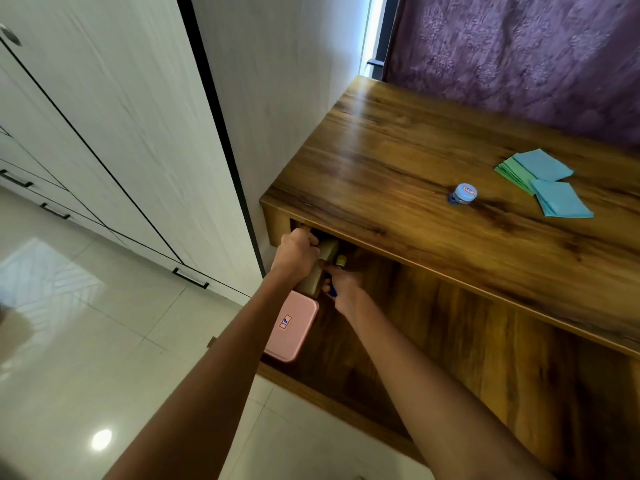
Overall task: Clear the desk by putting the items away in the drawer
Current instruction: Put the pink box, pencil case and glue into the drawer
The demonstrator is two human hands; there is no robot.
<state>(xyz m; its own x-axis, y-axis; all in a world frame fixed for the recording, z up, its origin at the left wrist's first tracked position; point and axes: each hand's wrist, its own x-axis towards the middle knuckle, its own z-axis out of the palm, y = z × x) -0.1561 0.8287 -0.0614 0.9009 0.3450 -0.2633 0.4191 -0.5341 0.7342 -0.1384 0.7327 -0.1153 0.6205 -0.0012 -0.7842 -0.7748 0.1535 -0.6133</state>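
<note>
The wooden drawer [467, 341] is pulled out below the desk top [398, 161]. Both my hands reach into its far left corner. My left hand [298, 252] grips a tan box [322, 268] that stands tilted in the drawer. My right hand [343, 285] holds a small blue object with a yellow cap [341, 260] right beside the box. A pink lidded case [294, 323] lies flat in the drawer just in front of them. On the desk top stand a small bottle with a blue cap [464, 194] and stacks of blue and green paper squares [547, 181].
A white wardrobe [104, 116] with black handles runs along the left, over a glossy tiled floor [104, 358]. A purple curtain [519, 57] hangs behind the desk. The right part of the drawer shows bare wood.
</note>
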